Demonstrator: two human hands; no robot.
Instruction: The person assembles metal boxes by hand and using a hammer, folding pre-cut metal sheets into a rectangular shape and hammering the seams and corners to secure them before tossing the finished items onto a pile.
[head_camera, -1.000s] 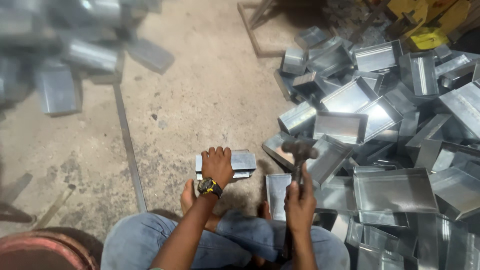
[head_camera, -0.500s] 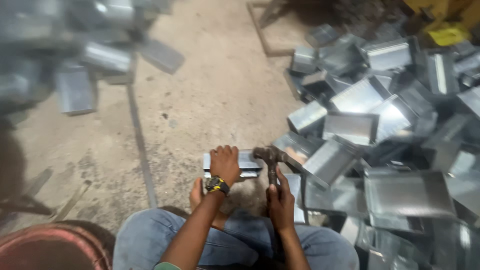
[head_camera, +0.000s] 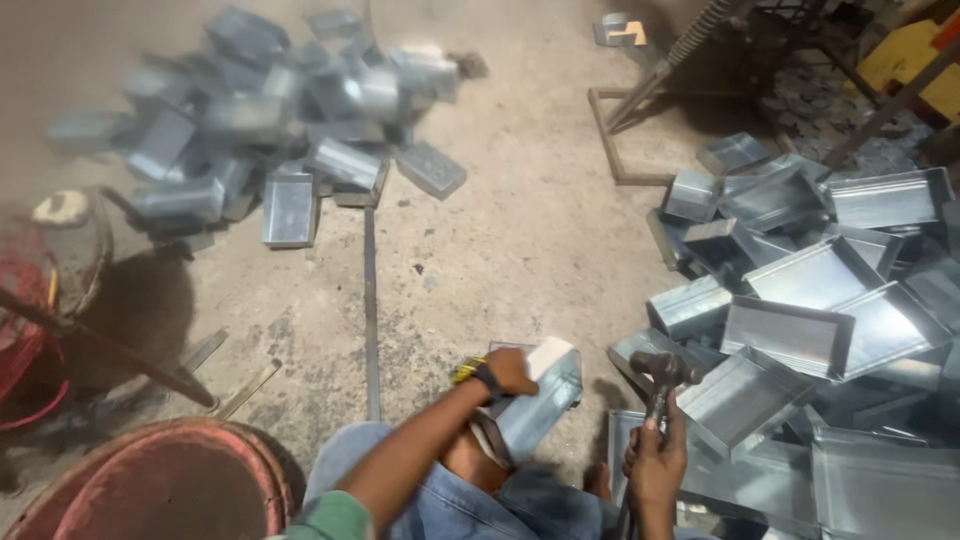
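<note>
Here, box: a folded sheet-metal box (head_camera: 540, 400) tilted on the floor, under the left fingers.
Left hand: left hand (head_camera: 508, 370) clasps the box's upper edge, wrist bent down.
Right hand: right hand (head_camera: 655, 465) clenched around a hammer (head_camera: 660, 375), head upright above the knuckles.
Beyond fingers: piled metal trays (head_camera: 800, 310) just right.

Bare concrete floor (head_camera: 520, 240) lies open ahead, hemmed by tray piles left (head_camera: 270, 120) and right (head_camera: 820, 280).

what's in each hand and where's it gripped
Left hand grips the metal tray by its upper edge; right hand holds the hammer by its handle.
</note>
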